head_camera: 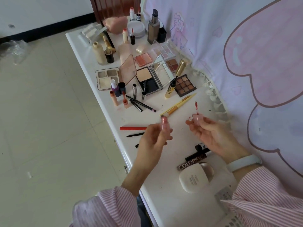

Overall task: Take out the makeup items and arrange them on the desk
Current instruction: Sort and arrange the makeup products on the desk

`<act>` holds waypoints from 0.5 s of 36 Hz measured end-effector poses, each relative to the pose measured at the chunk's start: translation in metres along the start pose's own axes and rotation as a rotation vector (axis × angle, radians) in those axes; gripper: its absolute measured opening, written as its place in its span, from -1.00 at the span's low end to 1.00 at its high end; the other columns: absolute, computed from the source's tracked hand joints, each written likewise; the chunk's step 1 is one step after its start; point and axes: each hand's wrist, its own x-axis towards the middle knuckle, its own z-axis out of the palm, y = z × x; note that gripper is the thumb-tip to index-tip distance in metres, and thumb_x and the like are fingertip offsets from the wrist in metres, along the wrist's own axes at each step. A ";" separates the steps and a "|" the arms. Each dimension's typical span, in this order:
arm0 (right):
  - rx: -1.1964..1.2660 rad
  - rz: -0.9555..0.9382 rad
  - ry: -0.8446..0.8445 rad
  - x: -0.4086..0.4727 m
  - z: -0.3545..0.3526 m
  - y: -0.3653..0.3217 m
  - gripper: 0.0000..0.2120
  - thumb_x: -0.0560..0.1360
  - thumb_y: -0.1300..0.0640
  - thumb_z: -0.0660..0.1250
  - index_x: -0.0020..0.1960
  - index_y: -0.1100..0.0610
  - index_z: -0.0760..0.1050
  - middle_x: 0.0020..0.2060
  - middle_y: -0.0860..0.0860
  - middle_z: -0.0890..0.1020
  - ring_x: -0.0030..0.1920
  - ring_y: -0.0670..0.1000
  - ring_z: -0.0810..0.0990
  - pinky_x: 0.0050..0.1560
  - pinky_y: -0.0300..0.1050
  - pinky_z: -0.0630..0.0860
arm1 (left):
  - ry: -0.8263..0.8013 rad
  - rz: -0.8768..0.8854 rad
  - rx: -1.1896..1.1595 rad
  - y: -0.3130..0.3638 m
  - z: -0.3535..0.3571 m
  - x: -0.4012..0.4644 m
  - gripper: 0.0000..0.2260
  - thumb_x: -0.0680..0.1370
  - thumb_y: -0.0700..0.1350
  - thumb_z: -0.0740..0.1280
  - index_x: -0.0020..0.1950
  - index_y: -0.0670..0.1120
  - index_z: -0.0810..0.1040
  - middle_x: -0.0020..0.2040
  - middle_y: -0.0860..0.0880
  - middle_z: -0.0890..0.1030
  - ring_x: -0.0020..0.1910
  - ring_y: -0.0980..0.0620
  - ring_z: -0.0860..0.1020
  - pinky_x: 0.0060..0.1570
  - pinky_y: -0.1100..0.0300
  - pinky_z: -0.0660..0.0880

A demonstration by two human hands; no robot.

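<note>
This is a room in a home, likely a bedroom corner used for making up. A narrow white desk (165, 199) stands against a pastel cloth (246, 46) printed with cartoon figures and hearts, with lace trim (211, 89) along its edge. Palettes (185, 85), a powder compact (148, 79), a foundation bottle (153, 29), lip tubes (125, 36) and pencils (141, 104) crowd the desk, and pale floor tiles (41, 112) meet a white wall with a dark skirting (49, 29).

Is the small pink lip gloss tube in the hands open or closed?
Open: left hand holds the small pink lip gloss tube; right hand holds its red-tipped wand cap apart.
</note>
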 end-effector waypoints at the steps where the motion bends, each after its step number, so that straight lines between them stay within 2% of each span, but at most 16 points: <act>1: -0.010 -0.002 0.016 0.003 0.000 0.000 -0.86 0.56 0.30 0.14 -0.05 0.29 0.46 -0.15 0.12 0.56 -0.12 0.04 0.66 -0.16 -0.20 0.60 | 0.023 0.023 0.045 -0.002 0.007 0.004 -0.85 0.55 0.03 0.22 -0.03 -0.01 0.49 -0.11 0.03 0.62 -0.14 0.13 0.59 -0.12 0.25 0.54; 5: -0.152 -0.109 0.104 0.014 -0.005 -0.003 -0.95 0.54 0.28 0.22 -0.04 0.24 0.44 -0.14 0.07 0.56 -0.02 0.08 0.62 0.00 -0.10 0.60 | 0.106 0.020 0.066 -0.004 0.031 0.018 -0.83 0.54 0.06 0.26 -0.13 -0.02 0.51 -0.18 -0.03 0.59 -0.23 0.15 0.51 -0.21 0.36 0.45; 7: -0.392 -0.206 0.164 0.017 -0.005 -0.003 -0.88 0.54 0.18 0.26 0.04 0.20 0.48 -0.10 0.03 0.58 0.01 0.03 0.59 0.05 -0.11 0.56 | 0.129 0.024 0.063 -0.003 0.039 0.024 -0.85 0.55 0.07 0.25 -0.09 0.02 0.52 -0.20 -0.01 0.59 -0.22 0.16 0.53 -0.18 0.32 0.49; 10: -0.851 -0.394 0.302 0.023 -0.008 -0.005 -0.83 0.53 0.01 0.27 0.08 0.03 0.50 -0.09 -0.08 0.59 -0.05 -0.13 0.55 -0.09 -0.38 0.44 | 0.152 0.083 0.113 -0.001 0.050 0.035 -0.83 0.56 0.07 0.24 -0.01 0.01 0.54 -0.22 0.03 0.59 -0.22 0.13 0.55 -0.19 0.35 0.51; 11: -0.932 -0.432 0.325 0.026 -0.009 -0.006 -0.83 0.53 -0.02 0.26 0.08 0.01 0.49 -0.10 -0.11 0.58 -0.08 -0.18 0.53 -0.17 -0.45 0.40 | 0.166 0.115 0.164 -0.001 0.052 0.039 -0.80 0.56 0.07 0.24 -0.01 -0.02 0.55 -0.23 0.08 0.58 -0.21 0.17 0.55 -0.18 0.38 0.50; 13: -1.012 -0.479 0.335 0.033 -0.011 -0.006 -0.80 0.52 -0.04 0.27 0.09 0.03 0.47 -0.10 -0.12 0.56 -0.10 -0.18 0.51 -0.23 -0.45 0.38 | 0.215 0.171 0.301 -0.004 0.056 0.046 -0.76 0.56 0.08 0.24 -0.01 -0.06 0.56 -0.19 0.12 0.57 -0.15 0.19 0.53 -0.11 0.33 0.49; 16: -1.055 -0.534 0.316 0.044 -0.015 -0.002 -0.80 0.52 -0.01 0.28 0.09 0.06 0.45 -0.13 -0.16 0.51 -0.15 -0.19 0.47 -0.23 -0.48 0.39 | 0.325 0.258 0.584 -0.014 0.058 0.057 -0.78 0.55 0.02 0.29 0.04 -0.11 0.58 -0.12 0.00 0.63 -0.06 0.00 0.54 -0.02 0.08 0.46; 18: -1.082 -0.556 0.328 0.050 -0.017 0.000 -0.79 0.51 -0.02 0.30 0.09 0.04 0.44 -0.11 -0.14 0.48 -0.15 -0.17 0.45 -0.20 -0.42 0.39 | 0.363 0.292 0.752 -0.018 0.061 0.065 -0.79 0.53 0.01 0.32 0.06 -0.10 0.58 -0.11 -0.04 0.65 -0.06 -0.06 0.55 -0.01 0.06 0.39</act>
